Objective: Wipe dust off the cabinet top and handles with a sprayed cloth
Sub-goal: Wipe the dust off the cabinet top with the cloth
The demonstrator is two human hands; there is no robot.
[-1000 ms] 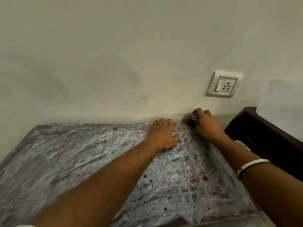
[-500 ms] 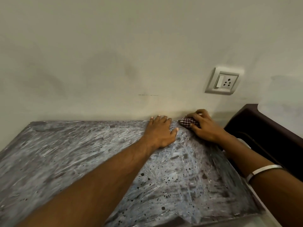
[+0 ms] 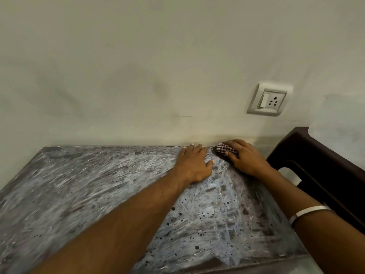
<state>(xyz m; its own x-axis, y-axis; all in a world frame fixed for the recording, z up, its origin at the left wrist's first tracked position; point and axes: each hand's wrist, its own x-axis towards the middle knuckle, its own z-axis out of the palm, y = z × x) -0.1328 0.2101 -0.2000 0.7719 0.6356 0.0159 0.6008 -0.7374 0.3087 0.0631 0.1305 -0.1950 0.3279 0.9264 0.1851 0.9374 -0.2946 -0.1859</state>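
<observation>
The cabinet top (image 3: 88, 190) is a grey, streaky, dusty surface with dark specks, set against the wall. My right hand (image 3: 246, 159) grips a bunched red-and-white checked cloth (image 3: 225, 149) and presses it on the top's far right corner by the wall. My left hand (image 3: 194, 165) lies flat on the top just left of the cloth, fingers straight and reaching the back edge. The cabinet's handles are out of sight.
A white wall socket with a switch (image 3: 269, 100) sits above the right hand. A dark brown piece of furniture (image 3: 324, 165) stands right of the cabinet. A white bangle (image 3: 308, 212) circles my right forearm.
The right hand has slid the cloth a little to the left along the back edge, toward my left hand. The left hand has stayed flat in place.
</observation>
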